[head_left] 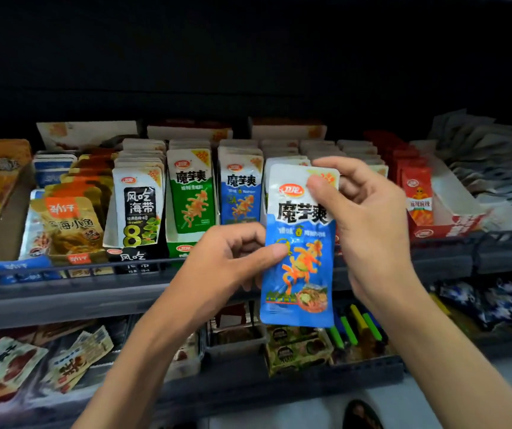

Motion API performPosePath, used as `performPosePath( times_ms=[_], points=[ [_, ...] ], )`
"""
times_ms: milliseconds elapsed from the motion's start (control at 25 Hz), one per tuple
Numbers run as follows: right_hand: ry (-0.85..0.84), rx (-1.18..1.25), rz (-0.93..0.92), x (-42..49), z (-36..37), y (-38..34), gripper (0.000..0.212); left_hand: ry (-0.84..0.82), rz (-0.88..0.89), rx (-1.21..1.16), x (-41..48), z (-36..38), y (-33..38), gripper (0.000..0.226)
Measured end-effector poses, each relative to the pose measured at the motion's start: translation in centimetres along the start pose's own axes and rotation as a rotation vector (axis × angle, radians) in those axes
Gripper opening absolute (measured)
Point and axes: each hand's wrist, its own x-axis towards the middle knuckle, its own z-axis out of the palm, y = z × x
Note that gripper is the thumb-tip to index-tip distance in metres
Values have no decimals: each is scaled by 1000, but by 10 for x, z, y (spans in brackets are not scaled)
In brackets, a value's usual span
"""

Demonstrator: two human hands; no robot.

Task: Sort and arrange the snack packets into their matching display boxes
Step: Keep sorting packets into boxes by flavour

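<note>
I hold a blue-and-white snack packet (299,258) upright in front of the upper shelf. My left hand (233,258) pinches its left edge at mid-height. My right hand (369,218) grips its top right corner. Behind it stand rows of packets in display boxes: a matching blue row (241,190), a green row (191,193), and a black-and-white seaweed row (138,209). Another stack of blue packets (282,164) shows just behind the held one, mostly hidden by it.
Brown fish-snack packets (69,227) fill boxes at the left. A red-and-white box with red packets (420,196) stands at the right, loose grey packets (489,162) beyond it. A grey shelf rail (63,274) runs along the front. The lower shelf (295,345) holds mixed snacks.
</note>
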Motion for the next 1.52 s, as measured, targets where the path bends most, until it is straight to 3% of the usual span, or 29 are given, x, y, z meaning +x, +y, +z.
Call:
performPosePath(
  times_ms=[80, 200, 360, 480, 600, 720, 800, 920, 1080, 1160, 1400, 1520],
  points=[
    [6, 103, 119, -3, -3, 2, 9, -6, 19, -53, 1, 4, 1, 21],
    [2, -7, 200, -5, -11, 2, 16, 64, 41, -64, 7, 11, -5, 25],
    [11, -54, 257, -8, -30, -3, 14, 126, 121, 211, 14, 21, -20, 33],
    [-7, -62, 301, -11, -42, 3, 12, 206, 195, 397, 23, 36, -24, 28],
    [131, -75, 183, 6, -69, 6, 11, 258, 299, 641, 31, 58, -20, 14],
    [346, -25, -14, 43, -107, 3, 11, 189, 275, 908, 38, 79, -24, 34],
    [405, -12, -75, 61, -124, 13, 12, 129, 215, 1050, 46, 93, -33, 46],
    [401, -146, -37, 73, -132, 42, 9, 92, 145, 1130, 57, 105, -41, 55],
    [276, -258, 61, 78, -130, 67, 11, 107, 104, 1148, 63, 110, -42, 56],
    [231, -359, 97, 77, -128, 74, 19, 100, 85, 1147, 64, 110, -43, 58],
    [103, -866, 141, 68, -112, 88, 75, 38, 49, 1101, 61, 107, -46, 66],
    [119, -911, 184, 67, -104, 88, 78, 12, 48, 1065, 59, 104, -47, 68]
  ],
)
